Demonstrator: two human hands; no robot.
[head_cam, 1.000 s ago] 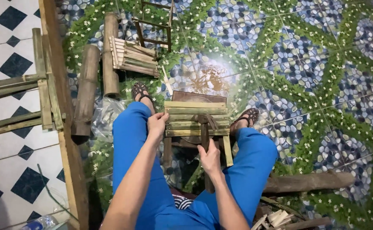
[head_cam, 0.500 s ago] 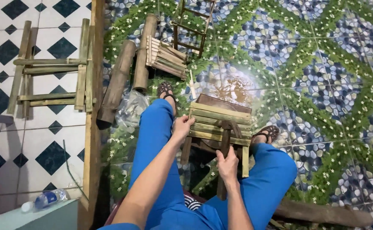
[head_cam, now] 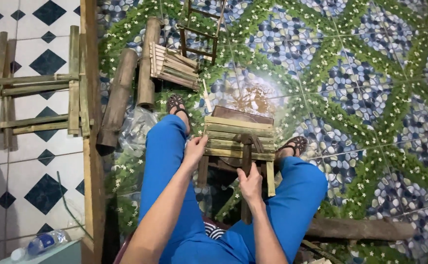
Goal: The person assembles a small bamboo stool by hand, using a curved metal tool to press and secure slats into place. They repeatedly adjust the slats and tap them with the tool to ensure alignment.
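- Bamboo stool (head_cam: 238, 139): between the seated person's knees, slatted top facing up, standing on the patterned floor (head_cam: 370, 73).
- Left hand (head_cam: 195, 150): fingers closed on the stool's left edge, steadying it.
- Right hand (head_cam: 250, 184): clamped around the handle of a hammer (head_cam: 246, 146), whose head rests on the slats.
- Bamboo poles (head_cam: 118, 98) and a slat bundle (head_cam: 172, 66) lie beyond the left foot.

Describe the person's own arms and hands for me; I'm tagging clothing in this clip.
Both arms are bare from the frame edge down, with no sleeves in view. The left hand and right hand are bare too: no gloves, and no rings, watch or bracelets that I can make out. The only clothing visible is the bright blue trousers.
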